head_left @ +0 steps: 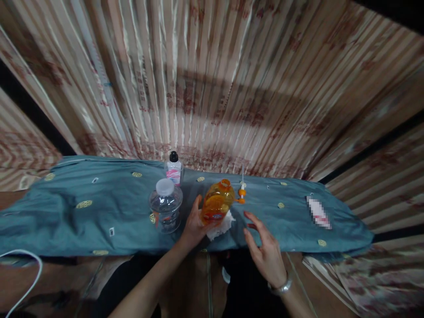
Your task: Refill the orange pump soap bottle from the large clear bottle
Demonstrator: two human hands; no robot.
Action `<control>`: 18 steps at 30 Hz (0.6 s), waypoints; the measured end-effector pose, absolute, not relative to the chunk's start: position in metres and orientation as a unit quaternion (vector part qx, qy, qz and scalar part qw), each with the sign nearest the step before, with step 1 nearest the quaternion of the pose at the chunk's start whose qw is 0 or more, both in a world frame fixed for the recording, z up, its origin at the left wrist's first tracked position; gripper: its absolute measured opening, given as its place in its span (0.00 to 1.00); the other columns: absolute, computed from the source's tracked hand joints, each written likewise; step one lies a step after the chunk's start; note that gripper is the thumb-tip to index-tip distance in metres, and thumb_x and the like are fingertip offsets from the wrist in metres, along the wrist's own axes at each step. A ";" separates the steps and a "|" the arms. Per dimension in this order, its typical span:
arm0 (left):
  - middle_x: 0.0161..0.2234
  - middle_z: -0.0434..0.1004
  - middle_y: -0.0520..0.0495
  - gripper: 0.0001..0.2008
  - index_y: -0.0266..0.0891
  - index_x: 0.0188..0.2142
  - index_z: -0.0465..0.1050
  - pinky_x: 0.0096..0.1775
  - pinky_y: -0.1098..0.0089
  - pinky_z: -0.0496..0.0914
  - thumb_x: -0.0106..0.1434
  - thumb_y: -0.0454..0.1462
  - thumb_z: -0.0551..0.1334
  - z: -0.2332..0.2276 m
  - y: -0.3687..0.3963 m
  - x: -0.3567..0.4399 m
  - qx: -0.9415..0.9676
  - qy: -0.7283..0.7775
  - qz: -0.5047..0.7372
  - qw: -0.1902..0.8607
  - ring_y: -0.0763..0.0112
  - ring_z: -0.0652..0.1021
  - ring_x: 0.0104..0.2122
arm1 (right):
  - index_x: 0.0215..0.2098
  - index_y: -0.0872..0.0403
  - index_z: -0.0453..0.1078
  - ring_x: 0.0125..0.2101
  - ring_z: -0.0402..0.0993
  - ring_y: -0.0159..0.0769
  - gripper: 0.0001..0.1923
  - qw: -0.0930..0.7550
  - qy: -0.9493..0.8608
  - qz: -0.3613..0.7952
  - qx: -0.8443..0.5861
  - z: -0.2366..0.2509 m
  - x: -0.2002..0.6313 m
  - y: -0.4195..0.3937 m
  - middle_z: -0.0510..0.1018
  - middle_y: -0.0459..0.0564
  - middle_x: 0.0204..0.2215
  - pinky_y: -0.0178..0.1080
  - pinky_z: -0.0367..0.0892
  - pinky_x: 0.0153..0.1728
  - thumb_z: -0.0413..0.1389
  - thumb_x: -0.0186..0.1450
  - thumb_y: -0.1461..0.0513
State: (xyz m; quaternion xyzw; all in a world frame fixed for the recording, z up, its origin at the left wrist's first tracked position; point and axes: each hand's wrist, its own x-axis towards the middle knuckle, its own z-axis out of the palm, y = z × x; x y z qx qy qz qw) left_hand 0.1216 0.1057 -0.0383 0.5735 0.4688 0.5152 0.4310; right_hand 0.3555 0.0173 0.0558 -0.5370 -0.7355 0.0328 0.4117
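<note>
Open-necked amber bottle [217,204], between lidded clear jar [165,212] and orange-and-white pump [242,193] over the tabletop [122,212], is grasped low by the left hand [194,224], right hand [264,248] fingers loose and empty; probably smooth, semi-stiff plastic (slippery if wet), best gripped round its body.

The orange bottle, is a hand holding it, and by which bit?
Yes, the left hand holds the orange bottle by the lower part of its body. The right hand holds nothing.
</note>
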 end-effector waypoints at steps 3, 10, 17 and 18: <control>0.81 0.55 0.23 0.59 0.38 0.79 0.51 0.78 0.37 0.52 0.58 0.51 0.78 -0.049 0.084 0.116 0.586 0.470 0.516 0.411 0.38 0.57 0.81 | 0.70 0.49 0.69 0.59 0.87 0.45 0.20 0.424 -0.768 0.037 -0.479 0.070 0.315 0.003 0.87 0.57 0.61 0.47 0.84 0.60 0.54 0.82 0.61; 0.67 0.81 0.33 0.34 0.44 0.66 0.77 0.68 0.41 0.74 0.61 0.47 0.75 -0.051 -0.005 0.077 0.619 0.464 0.508 0.378 0.42 0.80 0.67 | 0.71 0.55 0.70 0.64 0.82 0.50 0.23 0.332 -0.852 0.055 -0.401 0.130 0.220 0.038 0.84 0.64 0.63 0.51 0.80 0.64 0.55 0.82 0.57; 0.55 0.86 0.40 0.23 0.48 0.55 0.82 0.64 0.45 0.77 0.64 0.52 0.74 -0.009 -0.009 0.005 0.556 0.531 0.558 0.313 0.47 0.85 0.59 | 0.57 0.61 0.80 0.53 0.88 0.55 0.32 0.053 -0.854 -0.041 -0.516 0.230 0.149 0.107 0.89 0.72 0.48 0.45 0.79 0.50 0.51 0.83 0.42; 0.62 0.81 0.37 0.32 0.47 0.61 0.77 0.71 0.41 0.69 0.62 0.53 0.75 -0.006 0.003 0.001 0.535 0.546 0.573 0.295 0.45 0.79 0.66 | 0.54 0.61 0.81 0.54 0.88 0.56 0.33 0.031 -0.861 -0.050 -0.506 0.236 0.143 0.113 0.89 0.73 0.48 0.45 0.79 0.51 0.51 0.82 0.41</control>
